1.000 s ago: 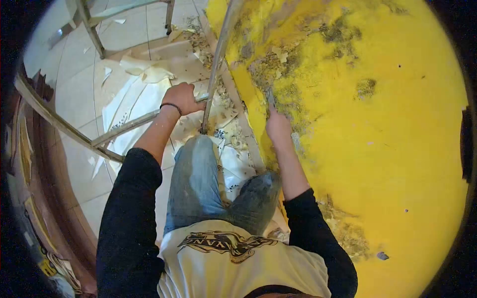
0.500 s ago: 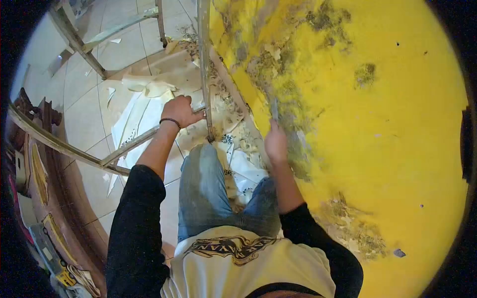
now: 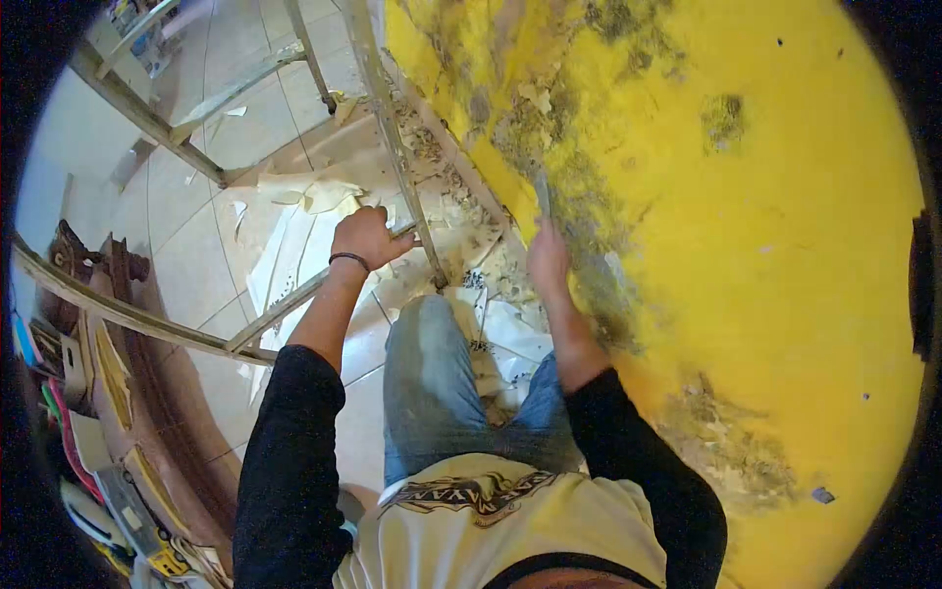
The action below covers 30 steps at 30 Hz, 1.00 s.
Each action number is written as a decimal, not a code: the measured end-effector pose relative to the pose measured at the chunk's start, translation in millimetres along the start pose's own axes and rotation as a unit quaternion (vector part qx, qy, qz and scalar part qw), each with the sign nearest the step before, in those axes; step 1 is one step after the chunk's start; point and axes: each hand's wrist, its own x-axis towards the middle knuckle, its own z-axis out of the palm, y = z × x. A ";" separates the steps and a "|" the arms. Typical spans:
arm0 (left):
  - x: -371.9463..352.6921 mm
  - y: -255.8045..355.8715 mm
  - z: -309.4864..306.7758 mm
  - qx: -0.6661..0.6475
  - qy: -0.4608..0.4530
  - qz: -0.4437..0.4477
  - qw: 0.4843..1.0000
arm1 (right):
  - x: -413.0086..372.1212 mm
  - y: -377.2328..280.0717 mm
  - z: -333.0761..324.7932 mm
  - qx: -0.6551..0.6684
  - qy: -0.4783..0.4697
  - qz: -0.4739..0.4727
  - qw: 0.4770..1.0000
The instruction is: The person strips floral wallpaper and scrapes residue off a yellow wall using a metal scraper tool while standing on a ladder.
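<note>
My left hand (image 3: 371, 239) is closed round a crossbar of the worn ladder (image 3: 280, 312), close to where the bar meets an upright. In my right hand (image 3: 549, 257) is a scraper (image 3: 544, 192), its narrow grey blade pointing up and away from me. The blade lies against the yellow wall (image 3: 746, 294), beside a strip of dark, flaking paint; my fingers hide the handle.
Loose paint flakes (image 3: 432, 147) line the foot of the wall. White sheets (image 3: 294, 240) with debris cover part of the tiled floor (image 3: 186, 275). Along the left edge stands brown wooden furniture (image 3: 157, 393) with assorted items beside it. Ladder legs rise around my knees.
The camera view has tilted and shifted, so the ladder, floor and both hands appear lower and further right. Left hand still grips the crossbar; the scraper remains at the wall.
</note>
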 end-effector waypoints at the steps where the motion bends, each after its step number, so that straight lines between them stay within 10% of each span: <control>1: -1.5 0.5 -1.2 0.006 -0.003 0.003 1.000 | 23.7 -12.5 0.3 0.001 -0.012 -0.011 1.000; 22: -2.0 5.6 -8.1 0.012 -0.013 0.001 1.000 | 14.7 -2.7 74.6 0.009 -0.031 0.060 0.998; 30: -4.1 3.1 -3.2 -0.002 -0.005 -0.004 1.000 | 18.2 -6.9 106.8 0.115 0.100 -0.025 0.988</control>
